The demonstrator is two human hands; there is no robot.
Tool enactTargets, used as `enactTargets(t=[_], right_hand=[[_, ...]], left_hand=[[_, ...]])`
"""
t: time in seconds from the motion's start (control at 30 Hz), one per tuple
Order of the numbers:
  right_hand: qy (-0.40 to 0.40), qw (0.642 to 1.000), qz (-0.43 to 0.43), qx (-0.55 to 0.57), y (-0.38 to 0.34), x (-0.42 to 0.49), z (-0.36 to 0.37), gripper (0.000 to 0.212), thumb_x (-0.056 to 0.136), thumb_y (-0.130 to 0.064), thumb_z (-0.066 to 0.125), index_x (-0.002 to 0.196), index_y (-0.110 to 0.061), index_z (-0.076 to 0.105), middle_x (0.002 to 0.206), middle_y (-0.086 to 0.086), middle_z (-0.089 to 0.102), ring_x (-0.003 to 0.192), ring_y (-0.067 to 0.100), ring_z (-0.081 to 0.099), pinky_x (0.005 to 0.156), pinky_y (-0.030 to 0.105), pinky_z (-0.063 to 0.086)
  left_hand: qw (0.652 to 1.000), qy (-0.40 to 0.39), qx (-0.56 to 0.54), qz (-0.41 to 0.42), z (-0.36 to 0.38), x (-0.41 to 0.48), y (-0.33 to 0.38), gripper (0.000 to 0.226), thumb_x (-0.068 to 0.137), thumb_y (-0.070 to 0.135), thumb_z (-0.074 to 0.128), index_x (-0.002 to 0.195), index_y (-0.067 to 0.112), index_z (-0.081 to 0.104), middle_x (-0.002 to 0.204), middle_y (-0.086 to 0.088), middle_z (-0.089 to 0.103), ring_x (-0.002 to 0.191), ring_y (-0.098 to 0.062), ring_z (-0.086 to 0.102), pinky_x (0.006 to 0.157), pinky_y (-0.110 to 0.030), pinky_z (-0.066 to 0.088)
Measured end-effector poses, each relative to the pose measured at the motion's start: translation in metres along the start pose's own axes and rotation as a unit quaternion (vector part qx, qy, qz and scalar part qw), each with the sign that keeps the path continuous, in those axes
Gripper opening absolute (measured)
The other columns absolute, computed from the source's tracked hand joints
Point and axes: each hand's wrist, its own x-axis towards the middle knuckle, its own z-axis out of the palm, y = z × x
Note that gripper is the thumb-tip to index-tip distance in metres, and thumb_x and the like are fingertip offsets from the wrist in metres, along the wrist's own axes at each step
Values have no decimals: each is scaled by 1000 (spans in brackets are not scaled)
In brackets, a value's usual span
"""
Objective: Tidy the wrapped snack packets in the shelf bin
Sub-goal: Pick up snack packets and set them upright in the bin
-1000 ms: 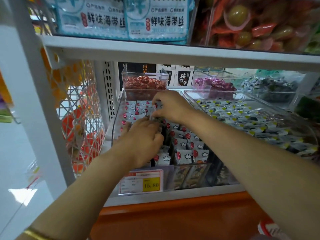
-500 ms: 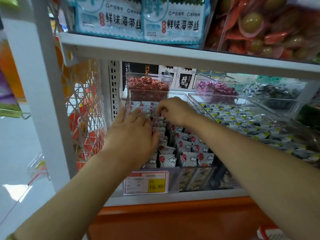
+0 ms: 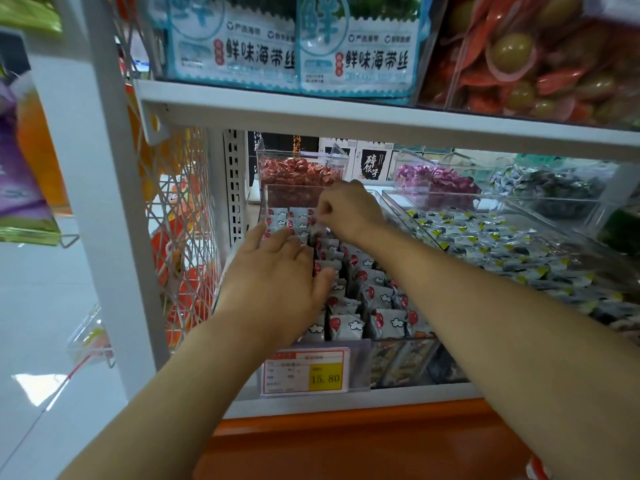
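Snack packets [image 3: 346, 326]: small pillow-shaped wrappers, white crinkly film with a red dot and cloud print, stood on edge in rows inside a clear hard-plastic bin [image 3: 401, 360], centre of the lower shelf. Left hand [image 3: 277, 285]: palm down, fingers straight and together, flat on the packets along the bin's 9 o'clock side, thumb splayed toward 3 o'clock against the middle row; forearm comes in from 7 o'clock. Right hand [image 3: 349, 211]: at the bin's 12 o'clock end, knuckles up, fingers curled down at the far packets; can't tell if it actually pinches one. Its forearm runs in from 4 o'clock over the right rows. Price tag [image 3: 304, 370] with a yellow 15.80 block at the bin's 6 o'clock. Bin of red wrapped candy [image 3: 298, 171] just behind at 12; bin of yellow-marked packets [image 3: 485, 237] just beside at 3. White wire mesh panel [image 3: 180, 216] at 9. Glossy seaweed pouches [image 3: 353, 53] on the shelf above.
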Motion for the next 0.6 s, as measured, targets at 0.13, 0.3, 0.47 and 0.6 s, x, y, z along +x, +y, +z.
enactTargets(t=[0.13, 0.3, 0.47, 0.6], right_hand=[[135, 983, 49, 111, 4, -19, -21, 15, 95, -16, 49, 84, -12, 59, 89, 5, 59, 79, 18, 55, 66, 29, 41], [243, 923, 129, 269, 6, -62, -48, 13, 97, -10, 46, 84, -11, 46, 82, 1, 52, 70, 12, 53, 66, 35, 42], [194, 870, 189, 412, 6, -116, -69, 20, 96, -9, 47, 79, -17, 42, 88, 17, 60, 70, 31, 66, 61, 46, 56], [164, 780, 223, 561, 4, -147, -66, 10, 97, -6, 44, 89, -8, 48, 83, 10, 63, 53, 12, 65, 47, 23, 54]], left_hand=[[994, 44, -98, 3, -3, 0, -2, 55, 95, 45, 19, 136, 18, 45, 146, 0, 41, 139, -16, 23, 114, -30, 4], [960, 130, -246, -35, -10, -5, 1, 42, 96, 26, 42, 137, 14, 45, 144, -4, 42, 133, -19, 34, 106, -23, 21], [915, 141, -366, -88, -17, -11, 12, 44, 96, 20, 46, 139, 16, 41, 132, -5, 53, 110, -19, 56, 90, -25, 42], [809, 55, -567, -145, -21, -17, 19, 39, 93, 20, 53, 131, 14, 51, 101, 6, 65, 77, -6, 68, 64, -14, 53]])
